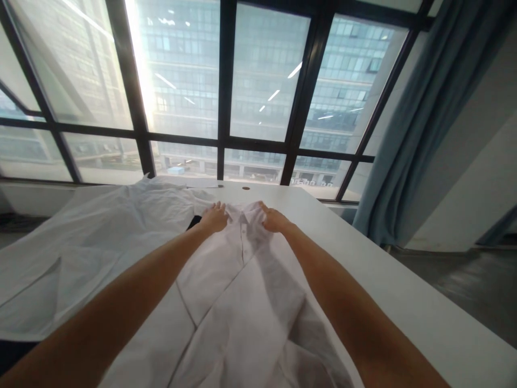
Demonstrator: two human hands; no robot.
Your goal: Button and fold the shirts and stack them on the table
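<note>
A white buttoned shirt (242, 302) lies front up along the table, its collar (244, 213) at the far end. My left hand (216, 217) grips the shirt just left of the collar, fingers closed on the cloth. On the other side, my right hand (273, 218) pinches the fabric at the collar's right edge. Both arms reach forward over the shirt. Its sleeves seem folded across the front, and the lower part runs out of view at the bottom.
Another white garment (133, 221) is spread on the left, with something dark beneath it. The white table (383, 291) extends to the right. Two small round marks (245, 188) are at its far end. Behind stand large framed windows (262, 81); a blue curtain (420, 118) hangs at right.
</note>
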